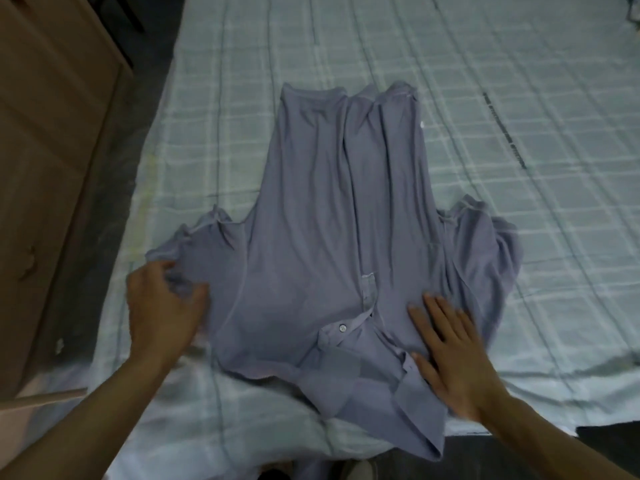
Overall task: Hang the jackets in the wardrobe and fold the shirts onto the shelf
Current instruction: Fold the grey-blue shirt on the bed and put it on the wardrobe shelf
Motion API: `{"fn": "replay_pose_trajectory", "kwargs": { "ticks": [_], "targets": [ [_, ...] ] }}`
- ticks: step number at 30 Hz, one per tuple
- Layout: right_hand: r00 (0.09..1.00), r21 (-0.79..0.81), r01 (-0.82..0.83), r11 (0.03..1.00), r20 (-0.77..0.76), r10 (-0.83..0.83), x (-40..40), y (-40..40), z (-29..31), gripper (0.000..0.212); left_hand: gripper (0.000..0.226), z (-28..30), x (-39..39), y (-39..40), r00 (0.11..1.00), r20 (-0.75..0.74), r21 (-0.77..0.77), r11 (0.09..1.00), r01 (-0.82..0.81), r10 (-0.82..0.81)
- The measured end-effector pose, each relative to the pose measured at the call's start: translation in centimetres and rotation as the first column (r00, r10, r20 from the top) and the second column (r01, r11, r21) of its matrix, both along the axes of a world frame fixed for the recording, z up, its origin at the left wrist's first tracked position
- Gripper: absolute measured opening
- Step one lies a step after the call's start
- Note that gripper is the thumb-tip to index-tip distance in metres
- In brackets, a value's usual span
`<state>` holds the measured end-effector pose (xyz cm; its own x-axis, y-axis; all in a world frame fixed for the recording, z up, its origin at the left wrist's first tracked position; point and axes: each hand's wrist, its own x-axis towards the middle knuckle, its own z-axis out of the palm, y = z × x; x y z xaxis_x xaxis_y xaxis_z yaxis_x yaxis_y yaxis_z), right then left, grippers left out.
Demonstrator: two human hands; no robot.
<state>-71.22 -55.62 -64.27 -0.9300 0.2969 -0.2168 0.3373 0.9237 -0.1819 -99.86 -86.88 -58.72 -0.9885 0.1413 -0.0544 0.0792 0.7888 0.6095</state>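
Left grip [162, 306] pinching shirt [332, 220] sleeve, right grip [453, 358] flat, fingers straight, on shirt.

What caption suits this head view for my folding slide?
Polo shirt spread collar-near on checked bedsheet; left hand grips a sleeve, right hand presses flat.

Your left hand [162, 306] motion-blurred; fingertips sunk in bunched sleeve of lavender short-sleeved polo shirt [311, 237], grip unclear. Collar end of shirt hangs over near bed edge, lowest fold cut by frame bottom. Brown wooden cabinet [52, 150] cropped left. Dark printed strip [505, 133] on pale checked bedsheet [519, 81] too small to read. Crumpled fabric at top right corner [633, 12] mostly out of frame.
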Motion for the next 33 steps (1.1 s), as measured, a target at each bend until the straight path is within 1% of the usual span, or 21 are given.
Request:
{"fn": "replay_pose_trajectory", "kwargs": {
  "ticks": [2,3,5,6,8,10,12,13,15,17,18,19,21,22,23,24,26,28,30,31,33],
  "targets": [
    [0.997,-0.011,0.068,0.998,-0.046,-0.068,-0.3,-0.5,-0.2,0.066,0.058,-0.3,-2.3,-0.4,0.958,0.216,0.13,0.967,-0.219,0.188],
    [0.991,-0.027,0.105,0.994,-0.08,-0.107,-1.0,-0.9,0.2,0.065,0.057,-0.4,-3.0,-0.5,0.93,0.304,0.173,0.948,-0.266,0.206],
    [0.968,-0.083,0.155,0.984,-0.188,-0.168,-2.8,-2.1,1.7,0.062,0.043,-0.6,-4.0,-0.5,0.895,0.399,0.232,0.922,-0.31,0.201],
    [0.957,-0.126,0.122,0.985,-0.247,-0.15,-3.9,-3.0,2.7,0.056,0.035,-0.7,-4.5,-0.4,0.874,0.433,0.232,0.91,-0.343,0.219],
    [0.956,-0.224,-0.059,0.973,-0.292,-0.009,-5.7,-6.1,4.3,0.05,0.024,-1.4,-5.4,-0.4,0.842,0.47,0.222,0.888,-0.402,0.264],
    [0.959,-0.268,-0.229,0.936,-0.227,0.169,-6.6,-9.5,4.6,0.069,0.015,-2.1,-6.0,-0.6,0.831,0.473,0.24,0.865,-0.441,0.293],
    [0.949,-0.263,-0.311,0.913,-0.146,0.281,-6.8,-12.2,4.2,0.08,0.013,-2.5,-6.3,-0.9,0.808,0.495,0.297,0.812,-0.503,0.319],
    [0.953,-0.257,-0.302,0.918,-0.116,0.281,-7.0,-12.9,4.2,0.075,0.015,-2.6,-6.4,-0.9,0.784,0.526,0.331,0.77,-0.545,0.329],
    [0.967,-0.25,-0.241,0.938,-0.142,0.211,-7.3,-13.6,4.5,0.049,0.019,-2.6,-6.8,-1.0,0.731,0.592,0.372,0.689,-0.622,0.34],
    [0.938,-0.205,-0.261,0.943,-0.285,0.197,-7.2,-13.8,4.8,0.019,0.016,-2.6,-7.3,-1.3,0.692,0.64,0.373,0.653,-0.659,0.333],
    [0.912,-0.194,-0.292,0.937,-0.352,0.212,-7.0,-14.0,4.8,0.013,0.013,-2.6,-7.5,-1.4,0.687,0.651,0.377,0.648,-0.662,0.322],
    [0.903,-0.235,-0.304,0.923,-0.38,0.2,-6.8,-14.1,5.1,0.021,0.014,-2.6,-7.7,-1.7,0.697,0.646,0.391,0.649,-0.652,0.311],
    [0.919,-0.337,-0.285,0.897,-0.364,0.155,-6.6,-13.8,6.0,0.031,0.018,-2.3,-7.6,-2.2,0.761,0.588,0.455,0.666,-0.591,0.274],
    [0.926,-0.334,-0.286,0.898,-0.336,0.17,-6.5,-13.4,6.4,0.03,0.019,-2.1,-7.4,-2.3,0.797,0.55,0.482,0.684,-0.547,0.251],
    [0.944,-0.341,-0.295,0.892,-0.249,0.217,-6.6,-13.1,6.7,0.026,0.019,-2.0,-7.2,-2.3,0.827,0.515,0.495,0.709,-0.503,0.227],
    [0.958,-0.369,-0.287,0.884,-0.134,0.255,-6.7,-12.8,7.1,0.03,0.018,-1.8,-6.9,-2.1,0.848,0.49,0.499,0.731,-0.465,0.204],
    [0.957,-0.449,-0.243,0.86,0.036,0.289,-7.2,-12.4,7.5,0.05,0.015,-1.4,-6.2,-1.6,0.864,0.478,0.504,0.755,-0.419,0.16],
    [0.98,-0.51,-0.168,0.844,0.003,0.197,-8.5,-12.7,8.4,0.049,0.014,-0.7,-5.6,-0.7,0.875,0.465,0.51,0.767,-0.389,0.135],
    [0.992,-0.503,-0.092,0.859,-0.121,0.036,-11.0,-13.0,9.5,0.044,0.014,0.5,-5.2,0.4,0.899,0.424,0.525,0.779,-0.343,0.11],
    [0.986,-0.519,-0.051,0.853,-0.164,-0.041,-12.6,-13.4,10.0,0.049,0.013,1.3,-5.0,1.1,0.908,0.41,0.548,0.773,-0.32,0.085],
    [0.958,-0.614,0.039,0.788,-0.202,-0.204,-16.3,-14.3,10.9,0.066,0.01,3.1,-4.3,3.0,0.928,0.372,0.604,0.756,-0.252,0.012]
  ]
}}
